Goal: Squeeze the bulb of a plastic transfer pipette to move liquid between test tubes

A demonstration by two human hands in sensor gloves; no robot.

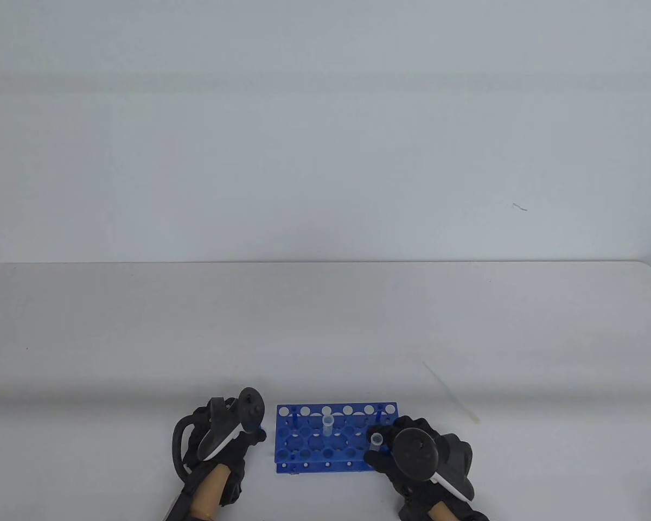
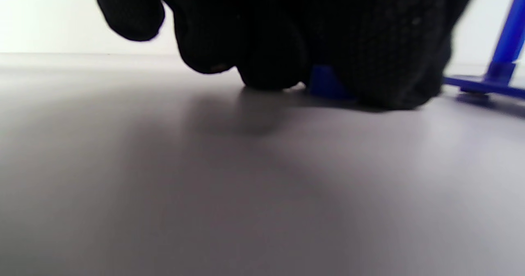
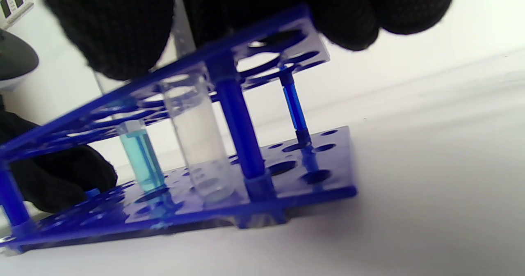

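Observation:
A blue test tube rack stands near the table's front edge. One tube stands in its middle; in the right wrist view this tube holds blue liquid. My right hand is at the rack's right end and pinches the top of a clear empty tube, which stands in a rack hole. My left hand rests on the table at the rack's left end, its fingers curled around a corner of the rack's base. The clear pipette lies on the table, right of the rack, with no hand on it.
The rack's top plate has many unfilled holes. The grey table runs back to a white wall. The rack's post and base plate show at the right edge of the left wrist view.

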